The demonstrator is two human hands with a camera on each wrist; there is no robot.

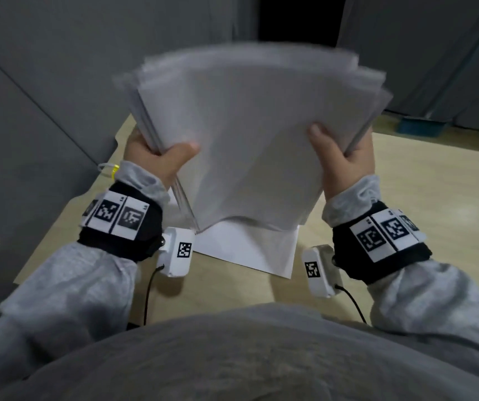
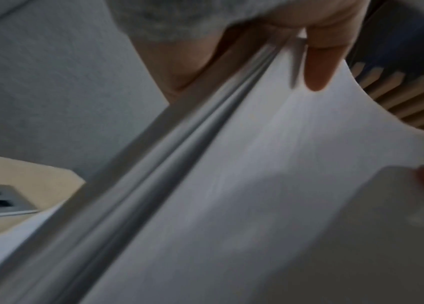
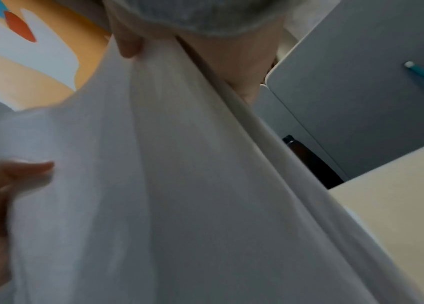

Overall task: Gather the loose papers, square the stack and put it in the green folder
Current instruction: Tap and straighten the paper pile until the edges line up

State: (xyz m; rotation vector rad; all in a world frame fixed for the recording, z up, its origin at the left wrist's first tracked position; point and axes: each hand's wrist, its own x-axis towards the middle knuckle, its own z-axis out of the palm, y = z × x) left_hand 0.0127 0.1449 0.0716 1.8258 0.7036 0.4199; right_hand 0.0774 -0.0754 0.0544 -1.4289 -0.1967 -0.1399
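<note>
The left hand (image 1: 157,157) and right hand (image 1: 345,160) are both clamped on the stack of papers (image 1: 255,134), one on each side edge: each thumb lies flat across the near face, and the fingers (image 2: 320,67) wrap behind. From the wrist views each thumb presses the top sheet just inside the edge. The grip sits low on the sides, so above the fingers the sheets fan out and their top corners splay unevenly; below the fingers the lower edge sags in a curve toward the tabletop (image 1: 420,198). The stack looks light but floppy, the sheets smooth and likely to slide against one another, so it probably wants firm hold on the two long sides with the pinch loosened only for tapping an edge down. It is not yet square. Both wrists are raised, palms facing inward. Under the stack, one loose sheet (image 1: 249,250) lies flat on the tabletop, apart from both hands. The green folder is not visible in any view
</note>
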